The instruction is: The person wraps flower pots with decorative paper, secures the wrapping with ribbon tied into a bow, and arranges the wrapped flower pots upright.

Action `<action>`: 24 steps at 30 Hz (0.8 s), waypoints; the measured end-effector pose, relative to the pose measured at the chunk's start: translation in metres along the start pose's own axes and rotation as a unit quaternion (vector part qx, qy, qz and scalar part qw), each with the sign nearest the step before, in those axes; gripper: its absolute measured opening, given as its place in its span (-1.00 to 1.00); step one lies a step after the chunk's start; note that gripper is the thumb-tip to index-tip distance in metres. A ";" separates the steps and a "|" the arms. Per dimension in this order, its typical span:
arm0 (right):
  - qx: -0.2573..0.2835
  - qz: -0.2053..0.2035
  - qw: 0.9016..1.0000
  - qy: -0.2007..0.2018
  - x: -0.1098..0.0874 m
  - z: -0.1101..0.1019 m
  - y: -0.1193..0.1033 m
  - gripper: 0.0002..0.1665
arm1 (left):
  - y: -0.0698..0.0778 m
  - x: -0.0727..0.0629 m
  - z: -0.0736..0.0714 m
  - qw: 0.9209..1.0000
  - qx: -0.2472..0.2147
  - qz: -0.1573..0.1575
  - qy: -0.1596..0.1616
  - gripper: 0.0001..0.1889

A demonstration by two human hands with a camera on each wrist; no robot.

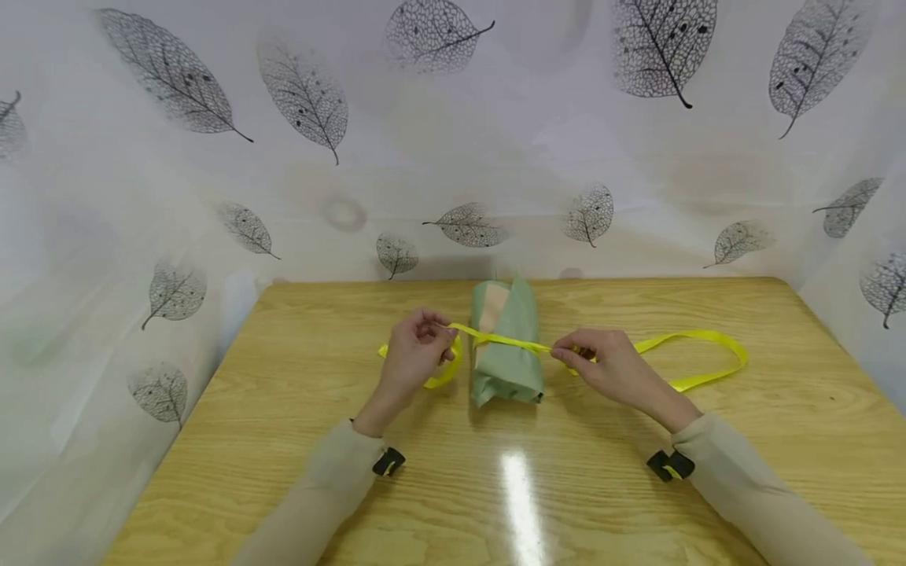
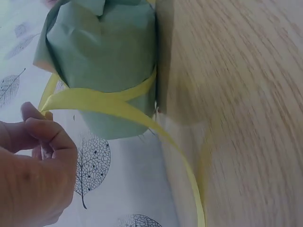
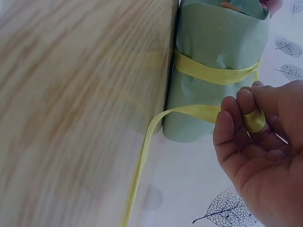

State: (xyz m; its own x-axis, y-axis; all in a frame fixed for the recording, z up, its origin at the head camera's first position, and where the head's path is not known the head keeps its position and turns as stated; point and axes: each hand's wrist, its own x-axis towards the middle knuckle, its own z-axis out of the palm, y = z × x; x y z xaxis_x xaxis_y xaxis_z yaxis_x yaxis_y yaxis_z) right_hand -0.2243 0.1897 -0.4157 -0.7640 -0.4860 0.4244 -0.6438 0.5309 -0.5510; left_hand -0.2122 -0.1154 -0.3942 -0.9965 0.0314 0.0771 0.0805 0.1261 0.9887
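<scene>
A bundle wrapped in green paper [image 1: 506,369] lies on the wooden table, its paper folded and creased at the near end. Yellow ribbon [image 1: 506,340] passes around its middle and stretches across its top between both hands. On the left side my left hand [image 1: 416,346] pinches the ribbon between thumb and fingertips. My right hand [image 1: 602,362] pinches the ribbon just right of the bundle, and in the right wrist view a bit of ribbon [image 3: 254,120] curls between its fingers. From each hand a loose tail trails down to the table, as the ribbon tail [image 2: 182,156] shows in the left wrist view.
The right tail forms a wide loop [image 1: 736,354] on the wooden table [image 1: 297,472]. A pale cloth [image 1: 297,196] printed with dark leaves hangs behind the table and along its sides. Each sleeve carries a small black wrist device [image 1: 388,462].
</scene>
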 end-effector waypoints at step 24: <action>-0.023 0.029 0.998 -0.041 -0.010 -0.012 -0.004 -0.83 | 0.003 -0.003 0.024 0.994 0.029 0.004 0.108 -0.82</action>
State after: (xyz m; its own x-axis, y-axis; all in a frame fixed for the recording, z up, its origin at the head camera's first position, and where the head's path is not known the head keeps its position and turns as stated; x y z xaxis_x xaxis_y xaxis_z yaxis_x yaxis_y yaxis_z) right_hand -0.2147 0.2005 -0.4088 -0.7954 -0.5079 0.3308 -0.6011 0.5910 -0.5380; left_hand -0.2089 -0.0917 -0.3948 -0.9767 -0.1798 0.1175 0.0841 0.1831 0.9795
